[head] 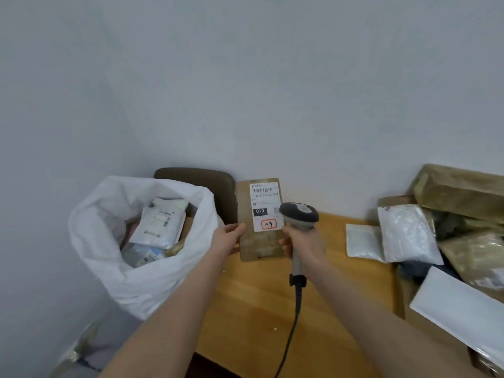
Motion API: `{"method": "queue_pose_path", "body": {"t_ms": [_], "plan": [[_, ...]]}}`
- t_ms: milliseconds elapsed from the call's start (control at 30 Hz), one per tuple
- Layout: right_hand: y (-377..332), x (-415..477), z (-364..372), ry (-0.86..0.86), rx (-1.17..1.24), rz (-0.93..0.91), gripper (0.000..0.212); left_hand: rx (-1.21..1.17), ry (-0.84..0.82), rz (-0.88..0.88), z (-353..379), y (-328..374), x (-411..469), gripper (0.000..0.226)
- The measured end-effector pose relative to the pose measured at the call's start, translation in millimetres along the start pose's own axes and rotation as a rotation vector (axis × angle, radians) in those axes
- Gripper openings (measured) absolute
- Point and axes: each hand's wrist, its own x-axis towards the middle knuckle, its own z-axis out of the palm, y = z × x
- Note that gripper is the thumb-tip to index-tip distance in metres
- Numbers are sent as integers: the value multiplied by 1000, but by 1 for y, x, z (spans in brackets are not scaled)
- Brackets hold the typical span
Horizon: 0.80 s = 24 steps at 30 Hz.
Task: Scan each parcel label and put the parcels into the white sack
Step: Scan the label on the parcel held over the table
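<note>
In the head view the left grip (227,238) pinches the left edge of a flat brown parcel (259,248), thumb on its face, and holds it upright above the bench (253,301). The right grip (304,242) is wrapped round the handle of a grey scanner (298,214), whose cable (296,315) trails down toward the person. The parcel stands between the two grips, touching the left one. The scanner's head sits just in front of the lower right corner of the label (264,205). The barcode is at the label's top, above the right grip, so the scan would likely go best with the head drawn back a little and tipped up until the beam spans every bar, the parcel held flat and steady. Under the bars the label reads "010 010", then blurred digits. A black box says "010", and a red stamp below it is unreadable. The white sack (109,271) stands open just left of the left grip, with packets already inside. More parcels (407,230) lie well right of the right grip.
</note>
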Motion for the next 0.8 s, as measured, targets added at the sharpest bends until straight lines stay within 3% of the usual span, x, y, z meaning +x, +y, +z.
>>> {"method": "queue_pose_path", "body": {"t_ms": [133, 300, 467, 600, 733, 800], "plan": [[-10, 13, 71, -91, 23, 22, 11, -95, 136, 58, -85, 19, 31, 43], [-4, 50, 159, -88, 44, 78, 12, -87, 269, 59, -198, 25, 88, 34], [2, 92, 224, -17, 33, 147, 13, 50, 277, -166, -297, 8, 157, 27], [7, 112, 247, 50, 9, 189, 16, 154, 221, -287, -304, -17, 214, 48], [16, 132, 260, 103, -7, 239, 14, 199, 132, -264, -263, -23, 267, 30], [21, 142, 266, 123, -19, 253, 12, 299, 135, -194, -246, -22, 291, 34]]}}
